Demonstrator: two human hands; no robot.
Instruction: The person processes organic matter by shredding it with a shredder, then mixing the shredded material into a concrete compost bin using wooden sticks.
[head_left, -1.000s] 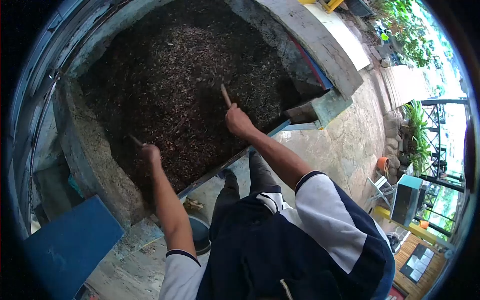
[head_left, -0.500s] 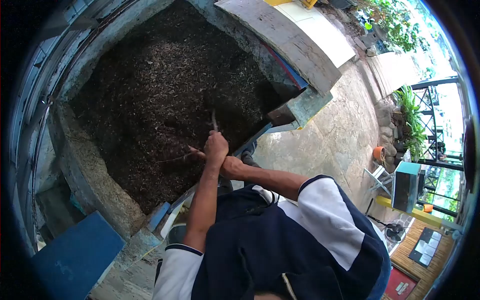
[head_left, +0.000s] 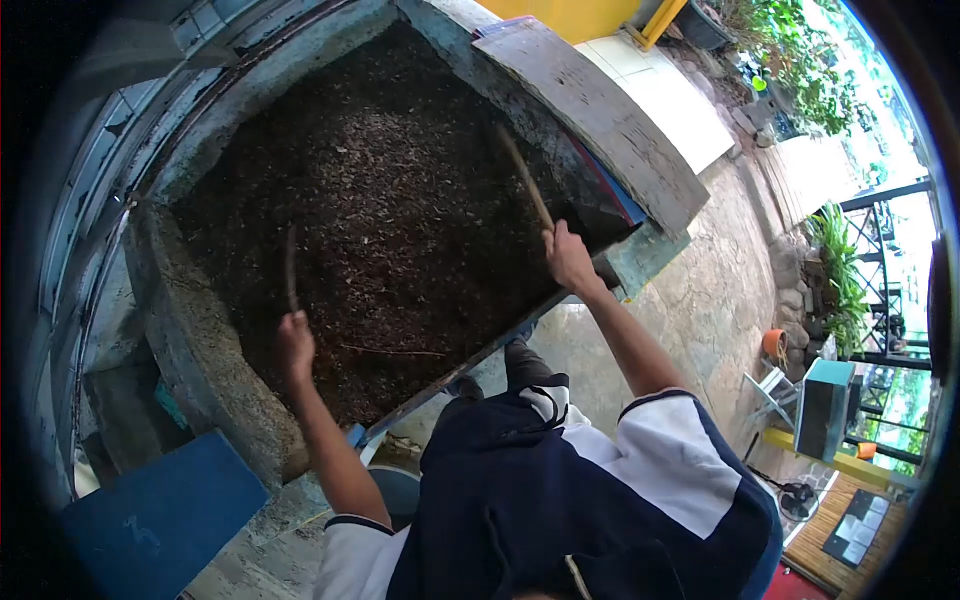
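My left hand is closed around a short dark stick, which points up over the left side of the soil. Out to the right, my right hand grips a longer brown stick that slants toward the far wall. Both sticks are over dark soil strewn with dry leaf and wood bits, inside a concrete-walled bed. A thin twig lies on the soil between my hands, near the front edge.
A weathered wooden board lies along the bed's right wall. At the lower left is a blue panel, with a round bucket beside my left arm. Stone paving stretches to the right, toward an orange pot and plants.
My hands were together near the front of the bed and are now wide apart, left hand to the left, right hand up and right. Each now shows a separate stick.
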